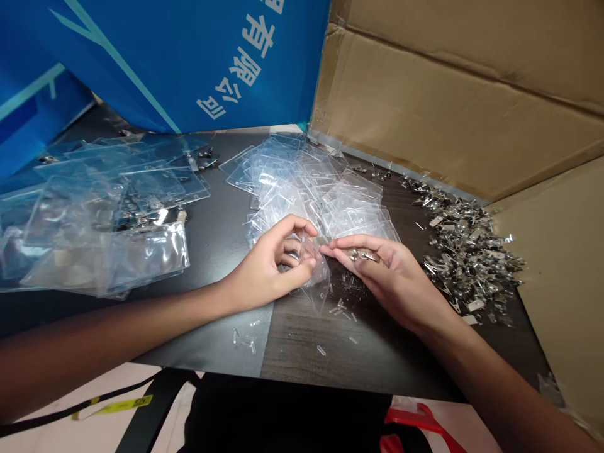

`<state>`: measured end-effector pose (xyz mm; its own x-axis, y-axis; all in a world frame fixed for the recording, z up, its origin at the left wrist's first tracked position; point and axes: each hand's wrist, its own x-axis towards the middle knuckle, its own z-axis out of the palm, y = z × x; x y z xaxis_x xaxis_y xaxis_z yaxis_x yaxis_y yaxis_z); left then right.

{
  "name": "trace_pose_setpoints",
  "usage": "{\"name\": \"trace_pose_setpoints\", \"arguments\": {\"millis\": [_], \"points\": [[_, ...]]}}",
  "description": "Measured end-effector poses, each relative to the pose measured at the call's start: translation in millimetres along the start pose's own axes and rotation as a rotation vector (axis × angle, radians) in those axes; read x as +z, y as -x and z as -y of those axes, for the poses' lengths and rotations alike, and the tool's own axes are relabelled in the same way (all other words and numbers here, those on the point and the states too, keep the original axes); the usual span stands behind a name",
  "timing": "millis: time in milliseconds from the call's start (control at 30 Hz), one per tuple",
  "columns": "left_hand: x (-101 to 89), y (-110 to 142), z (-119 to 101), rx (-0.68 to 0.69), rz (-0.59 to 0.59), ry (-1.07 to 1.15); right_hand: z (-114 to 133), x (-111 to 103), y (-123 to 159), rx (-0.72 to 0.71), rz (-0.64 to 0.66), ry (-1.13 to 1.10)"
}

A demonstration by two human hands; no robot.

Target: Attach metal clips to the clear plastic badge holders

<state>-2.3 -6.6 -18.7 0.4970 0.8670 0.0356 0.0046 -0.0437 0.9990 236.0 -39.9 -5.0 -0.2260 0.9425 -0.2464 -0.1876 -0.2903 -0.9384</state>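
Observation:
My left hand [283, 261] is closed on a clear plastic badge holder [319, 283], which hangs tilted below the fingers. Close beside it on the right, my right hand [391, 267] has its fingers wrapped round a metal badge clip [362, 254]; whether it holds more than one I cannot tell. The right fingertips almost meet the holder's edge. Behind both hands lies a heap of clear badge holders [292, 182]. Small clear plastic slivers [342, 308] are scattered on the table under the hands.
A large pile of metal clips [472, 251] lies at the right. Holders with clips attached [108, 220] are stacked at the left. A blue printed panel [189, 63] and a cardboard wall [425, 94] stand at the back of the dark table [306, 358].

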Motion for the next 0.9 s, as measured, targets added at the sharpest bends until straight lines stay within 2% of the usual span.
{"name": "trace_pose_setpoints", "arguments": {"millis": [167,333,433,733,900], "points": [[-0.2,1,-1,-0.001,-0.005,-0.028,1,2,0,0.002,0.043,-0.038],[0.7,1,-3,-0.004,-0.014,-0.030,3,8,4,-0.111,-0.009,0.177],[1.6,0,-4,-0.017,-0.019,-0.013,1,11,8,-0.157,0.005,0.241],[1.1,-1,-1,-0.023,-0.038,-0.020,0,13,13,-0.188,0.080,0.317],[2.0,-2,-2,-0.013,-0.037,-0.033,4,13,12,-0.141,0.130,0.246]]}}
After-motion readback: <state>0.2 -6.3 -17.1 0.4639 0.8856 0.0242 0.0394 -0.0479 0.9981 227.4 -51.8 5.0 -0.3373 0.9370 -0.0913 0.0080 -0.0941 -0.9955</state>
